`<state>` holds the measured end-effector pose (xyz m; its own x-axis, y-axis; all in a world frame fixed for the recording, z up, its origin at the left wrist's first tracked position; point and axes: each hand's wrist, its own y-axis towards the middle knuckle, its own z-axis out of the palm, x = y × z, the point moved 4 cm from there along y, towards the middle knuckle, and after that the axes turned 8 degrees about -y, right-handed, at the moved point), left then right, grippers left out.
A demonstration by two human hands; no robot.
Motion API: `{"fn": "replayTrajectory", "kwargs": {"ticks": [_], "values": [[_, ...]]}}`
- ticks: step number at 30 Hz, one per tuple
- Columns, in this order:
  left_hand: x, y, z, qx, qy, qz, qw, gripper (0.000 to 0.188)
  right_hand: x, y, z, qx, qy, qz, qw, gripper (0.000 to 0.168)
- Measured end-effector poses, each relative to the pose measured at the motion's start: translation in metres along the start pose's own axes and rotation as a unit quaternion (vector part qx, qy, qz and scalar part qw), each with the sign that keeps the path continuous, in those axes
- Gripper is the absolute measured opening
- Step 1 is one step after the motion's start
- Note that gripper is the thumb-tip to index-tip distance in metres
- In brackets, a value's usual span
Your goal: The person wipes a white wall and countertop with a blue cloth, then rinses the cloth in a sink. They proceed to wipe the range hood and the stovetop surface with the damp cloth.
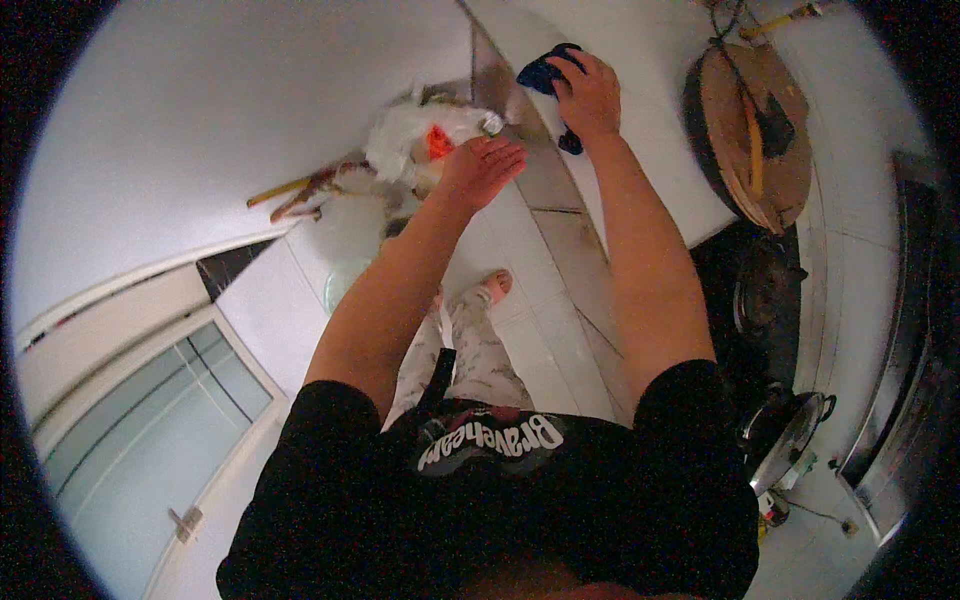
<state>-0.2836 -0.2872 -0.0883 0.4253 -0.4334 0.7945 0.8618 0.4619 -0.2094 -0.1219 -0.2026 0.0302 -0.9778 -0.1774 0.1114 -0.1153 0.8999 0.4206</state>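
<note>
My right hand presses a bunched dark blue cloth on the white countertop, fingers curled over it. A small dark end of cloth shows below the wrist. Free of any object, my left hand hangs in the air left of the counter's tiled front, its fingers stretched out side by side. Beyond that hand is a blurred white plastic bag with a red-orange item at it.
A round wooden board bearing a dark-bladed tool lies on the counter's right. Nearer me are a black stove and a lidded pan. Yellow and brown sticks lean at the left wall, near a glazed door.
</note>
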Motion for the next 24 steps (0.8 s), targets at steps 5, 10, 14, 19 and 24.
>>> {"fn": "replayTrajectory", "kwargs": {"ticks": [5, 10, 14, 19, 24], "values": [[-0.009, -0.044, -0.043, 0.014, 0.015, 0.067, 0.998, 0.038, 0.073, -0.057, -0.024, 0.044, 0.130, -0.087, 0.987, 0.031], [0.027, -0.133, -0.102, -0.087, 0.302, 0.358, 0.879, 0.028, 0.158, -0.178, -0.021, 0.100, 0.412, 0.143, 0.894, 0.029], [-0.004, -0.240, -0.188, -0.324, 0.287, 0.333, 0.838, 0.025, 0.240, -0.276, -0.003, 0.266, 0.651, 0.530, 0.475, 0.027], [-0.047, -0.372, -0.213, -0.295, 0.411, 0.436, 0.744, 0.036, 0.318, -0.289, -0.028, 0.361, 0.698, 0.519, 0.337, 0.019], [-0.020, -0.407, -0.156, -0.526, 0.393, 0.413, 0.631, 0.080, 0.348, -0.309, -0.021, 0.375, 0.706, 0.490, 0.348, 0.022]]}}
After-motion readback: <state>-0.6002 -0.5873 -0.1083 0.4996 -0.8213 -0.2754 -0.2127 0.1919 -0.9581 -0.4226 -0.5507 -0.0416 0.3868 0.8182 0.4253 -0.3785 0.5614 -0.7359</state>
